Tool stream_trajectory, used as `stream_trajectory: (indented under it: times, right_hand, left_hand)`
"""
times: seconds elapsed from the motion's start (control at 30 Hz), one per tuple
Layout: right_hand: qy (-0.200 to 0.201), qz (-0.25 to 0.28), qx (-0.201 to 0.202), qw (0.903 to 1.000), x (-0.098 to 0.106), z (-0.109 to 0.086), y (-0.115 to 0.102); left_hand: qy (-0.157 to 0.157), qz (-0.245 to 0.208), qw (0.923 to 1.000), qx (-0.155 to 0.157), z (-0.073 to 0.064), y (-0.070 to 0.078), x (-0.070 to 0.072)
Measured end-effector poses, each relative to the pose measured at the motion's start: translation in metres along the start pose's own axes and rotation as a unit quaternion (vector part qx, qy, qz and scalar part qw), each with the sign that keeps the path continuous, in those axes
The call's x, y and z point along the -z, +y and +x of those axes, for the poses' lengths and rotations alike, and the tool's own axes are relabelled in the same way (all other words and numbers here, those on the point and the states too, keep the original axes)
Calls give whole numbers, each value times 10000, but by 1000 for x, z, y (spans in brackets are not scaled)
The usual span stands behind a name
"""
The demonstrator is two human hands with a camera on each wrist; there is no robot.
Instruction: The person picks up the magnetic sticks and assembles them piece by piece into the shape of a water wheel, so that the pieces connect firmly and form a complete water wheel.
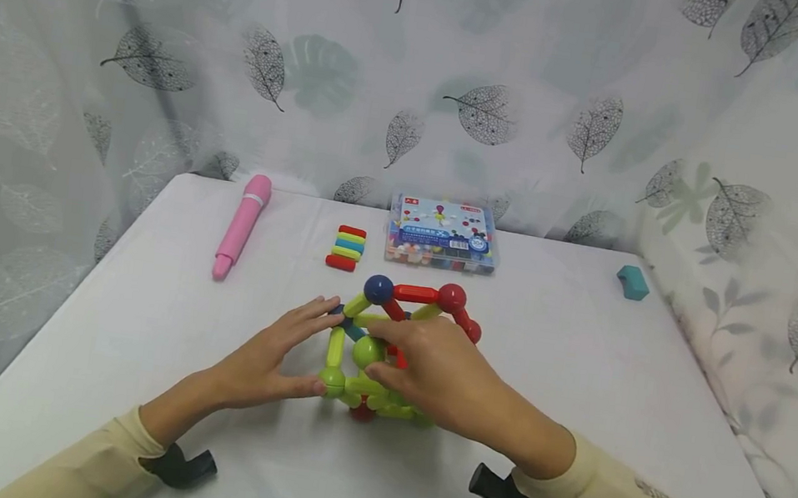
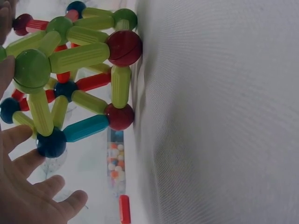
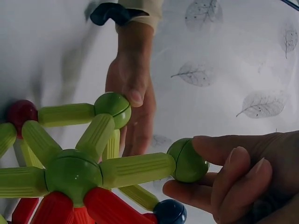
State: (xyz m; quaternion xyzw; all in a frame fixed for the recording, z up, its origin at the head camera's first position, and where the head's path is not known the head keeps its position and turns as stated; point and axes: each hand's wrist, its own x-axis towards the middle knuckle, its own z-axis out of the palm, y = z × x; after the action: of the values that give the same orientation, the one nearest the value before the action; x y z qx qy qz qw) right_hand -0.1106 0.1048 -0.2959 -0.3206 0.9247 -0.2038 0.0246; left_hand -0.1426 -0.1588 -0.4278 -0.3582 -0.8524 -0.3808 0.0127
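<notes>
A model of magnetic sticks and balls (image 1: 335, 347) in yellow-green, red and blue stands on the white-covered table between both hands. My right hand (image 1: 446, 373) pinches a green ball (image 3: 184, 161) between thumb and fingertips, and a yellow-green stick (image 3: 138, 170) joins that ball to a larger-looking green ball (image 3: 74, 173). My left hand (image 1: 271, 358) rests against the model's left side with its fingers extended. Its thumb touches a lower green ball (image 2: 32, 70), while its fingertips lie at a blue ball (image 2: 51, 144). The right hand hides part of the model in the head view.
Behind the model lie a clear plastic box (image 1: 444, 234) with a printed label and several loose coloured sticks (image 1: 348, 248). A pink cylinder (image 1: 243, 228) with a white band lies at the back left, a teal block (image 1: 632, 282) at the back right. Leaf-patterned curtains (image 1: 407, 73) surround the table.
</notes>
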Motion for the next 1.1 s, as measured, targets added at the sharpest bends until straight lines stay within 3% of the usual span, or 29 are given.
stream_trajectory:
  times: [0.3, 0.47, 0.57, 0.63, 0.73, 0.83, 0.9, 1.0, 1.1]
  right_hand:
    - [-81, -153, -14, 9998, 3, 1, -2]
    - [445, 309, -58, 9985, 23, -9, 6]
    - [871, 781, -211, 9929, 42, -24, 27]
    - [951, 1052, -399, 9891, 51, -37, 48]
    - [767, 1218, -595, 9878, 50, -53, 83]
    - [359, 1326, -558, 9889, 31, -68, 118]
    - [35, 1451, -554, 9879, 12, -76, 137]
    - [-393, 1651, -590, 9837, -14, -81, 152]
    - [-590, 1701, -660, 9814, -27, -79, 158]
  left_hand:
    - [-1, -13, 10000, 24, 0, 2, 1]
    - [28, 30, 10000, -31, 1, 1, 2]
    - [23, 9, 10000, -64, 2, 2, 3]
    - [17, 12, 10000, -62, 2, 3, 3]
    - [36, 15, 10000, -63, 2, 4, 4]
    - [191, -81, 9998, -9, 3, 1, 5]
    - [399, -327, 9984, 231, 8, -5, 6]
    - [763, -551, 9905, 1007, 23, -22, 13]
    - [699, 24, 9824, 1731, 47, -46, 22]
